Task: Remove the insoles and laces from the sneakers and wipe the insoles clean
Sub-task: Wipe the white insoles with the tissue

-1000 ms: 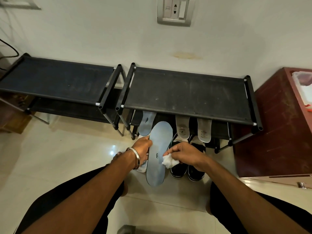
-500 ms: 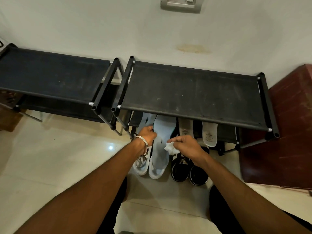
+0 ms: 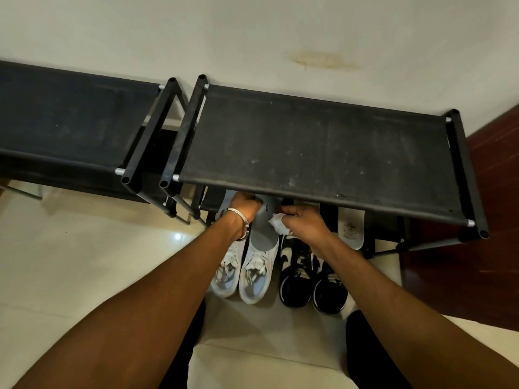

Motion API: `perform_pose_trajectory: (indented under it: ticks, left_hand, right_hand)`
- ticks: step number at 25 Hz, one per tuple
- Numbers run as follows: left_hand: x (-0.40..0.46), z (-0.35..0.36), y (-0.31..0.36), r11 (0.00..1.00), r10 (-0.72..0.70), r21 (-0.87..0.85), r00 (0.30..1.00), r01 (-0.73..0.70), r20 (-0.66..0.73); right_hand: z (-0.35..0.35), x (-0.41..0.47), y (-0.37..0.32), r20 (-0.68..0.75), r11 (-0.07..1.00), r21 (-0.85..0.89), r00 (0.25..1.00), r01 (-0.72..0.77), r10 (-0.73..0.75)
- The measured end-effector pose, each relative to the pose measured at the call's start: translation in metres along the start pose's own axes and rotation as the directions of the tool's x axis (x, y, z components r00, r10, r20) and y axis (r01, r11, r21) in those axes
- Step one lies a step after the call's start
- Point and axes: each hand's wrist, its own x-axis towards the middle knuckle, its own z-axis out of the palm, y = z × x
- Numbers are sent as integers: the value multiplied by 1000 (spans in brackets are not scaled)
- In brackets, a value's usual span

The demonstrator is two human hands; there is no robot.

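My left hand (image 3: 243, 204) holds the gray insole (image 3: 264, 228) near its top; my right hand (image 3: 304, 224) pinches a white wipe (image 3: 276, 223). I think the insole is light and bendy, so holding its edges works best.

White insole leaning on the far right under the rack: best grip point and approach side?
Take the white insole by its lower rounded end, the only part showing; the top is hidden behind the rack's front edge. Come from the front and below, pinching the two flat faces, probably with the right hand, which is nearer but now holds a tissue. Then draw it down and out.
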Motion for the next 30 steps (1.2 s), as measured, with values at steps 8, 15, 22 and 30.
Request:
perform_pose_trajectory:
  ticks: [8,15,22,30]
  left_hand:
    - [15,12,1,994,-66,-81,997,68,27]
    - [22,16,1,992,-90,-88,995,93,38]
    - [14,18,7,987,-15,-162,998,6,-54]
    - [0,37,8,996,-19,-89,999,17,-29]
  right_hand:
    - [-1,16,5,77,999,3,996,-41,41]
    - [0,23,6,109,998,-46,993,-30,35]
    - [-18,8,8,7,1000,12,1000,14,-14]
    - [-62,-5,36,-133,995,-80,990,-56,45]
